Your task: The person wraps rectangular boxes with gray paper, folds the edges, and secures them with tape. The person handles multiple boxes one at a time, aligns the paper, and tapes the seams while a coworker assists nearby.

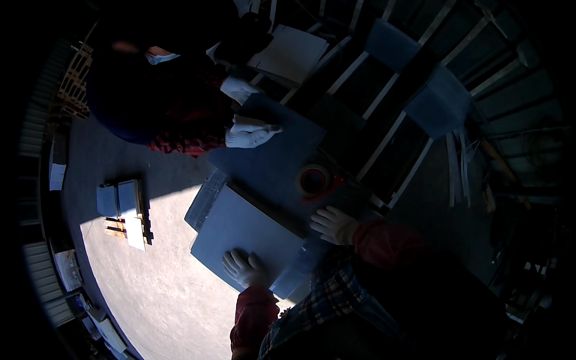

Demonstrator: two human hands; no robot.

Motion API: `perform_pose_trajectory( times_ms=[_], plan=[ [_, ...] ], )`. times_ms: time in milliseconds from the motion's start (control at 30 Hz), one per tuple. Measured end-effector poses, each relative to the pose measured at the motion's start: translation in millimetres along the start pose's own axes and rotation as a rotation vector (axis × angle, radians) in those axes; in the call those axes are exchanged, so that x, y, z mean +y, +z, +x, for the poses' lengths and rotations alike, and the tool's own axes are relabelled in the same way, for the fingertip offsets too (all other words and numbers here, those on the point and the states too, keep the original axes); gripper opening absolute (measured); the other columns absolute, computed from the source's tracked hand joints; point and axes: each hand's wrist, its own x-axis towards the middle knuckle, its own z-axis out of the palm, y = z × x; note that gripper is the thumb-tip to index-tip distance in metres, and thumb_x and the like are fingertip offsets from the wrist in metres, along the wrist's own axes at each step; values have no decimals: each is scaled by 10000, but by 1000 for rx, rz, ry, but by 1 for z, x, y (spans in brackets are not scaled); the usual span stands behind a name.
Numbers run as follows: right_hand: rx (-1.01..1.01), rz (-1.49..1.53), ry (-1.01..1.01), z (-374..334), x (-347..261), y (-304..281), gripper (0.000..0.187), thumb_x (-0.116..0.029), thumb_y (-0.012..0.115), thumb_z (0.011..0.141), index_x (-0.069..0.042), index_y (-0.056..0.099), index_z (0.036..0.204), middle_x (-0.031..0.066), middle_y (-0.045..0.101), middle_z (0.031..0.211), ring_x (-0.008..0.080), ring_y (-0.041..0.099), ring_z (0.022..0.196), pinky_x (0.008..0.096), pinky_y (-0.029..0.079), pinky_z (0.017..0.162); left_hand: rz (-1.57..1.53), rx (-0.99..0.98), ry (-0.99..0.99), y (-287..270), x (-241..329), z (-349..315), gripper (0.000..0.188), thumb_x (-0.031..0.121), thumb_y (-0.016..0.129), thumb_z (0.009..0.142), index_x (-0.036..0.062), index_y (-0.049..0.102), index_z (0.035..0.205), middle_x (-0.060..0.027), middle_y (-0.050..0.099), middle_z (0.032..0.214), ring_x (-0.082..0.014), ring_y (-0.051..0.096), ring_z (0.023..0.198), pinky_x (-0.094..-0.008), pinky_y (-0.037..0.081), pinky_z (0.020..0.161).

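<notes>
Press evenly with the left hand (245,270), grip apart and fingers spread, on the near edge of the grey-blue panel (246,234), lying between the body and a dark sheet (264,159). Best to bring the right hand (334,225), likewise spread, onto the panel's right corner beside the tape roll (302,183); cannot tell about contact there. Count one panel on top, one tape roll and two gloved co-worker's hands (249,138).
</notes>
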Motion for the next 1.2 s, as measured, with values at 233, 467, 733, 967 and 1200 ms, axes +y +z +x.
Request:
perform_pose_trajectory(
  times_ms=[233, 467, 733, 967, 1200],
  plan=[
    [18, 8, 1, -1, -1, 3, 533, -392, 651, 985, -142, 556, 1446, 110, 526, 1499, 315, 440, 1414, 501, 329, 1186, -6, -10, -7, 0, 0, -1, 662, 488, 550, 1001, 21, 502, 1466, -304, 482, 1515, -540, 443, 1396, -668, 363, 1139],
    [-10, -6, 5, 2, -2, -2, 537, -395, 648, 987, -144, 551, 1451, 107, 525, 1497, 314, 439, 1414, 501, 326, 1188, 0, -27, -14, 3, -4, -3, 672, 494, 553, 1008, 29, 485, 1488, -287, 453, 1547, -524, 410, 1427, -655, 341, 1163],
    [-42, -32, 5, 0, -1, 5, 535, -424, 596, 1020, -154, 535, 1479, 93, 496, 1539, 304, 408, 1443, 493, 300, 1205, -16, -11, -18, -2, 1, -1, 659, 486, 547, 1003, 9, 507, 1455, -304, 485, 1511, -547, 436, 1400, -670, 361, 1142],
    [-67, -37, 0, 2, 0, 1, 548, -434, 588, 1024, -151, 528, 1489, 86, 489, 1551, 300, 406, 1450, 494, 298, 1206, -43, -16, -26, -4, 3, -2, 655, 476, 554, 1012, 21, 483, 1477, -295, 452, 1537, -537, 415, 1412, -660, 356, 1148],
    [-69, -9, 4, 1, 0, 10, 559, -426, 601, 1005, -140, 536, 1481, 116, 493, 1550, 328, 417, 1446, 531, 301, 1201, -54, -69, -43, -6, 1, 0, 664, 466, 568, 1024, 42, 448, 1521, -273, 408, 1582, -509, 373, 1454, -629, 340, 1177]
  ],
)
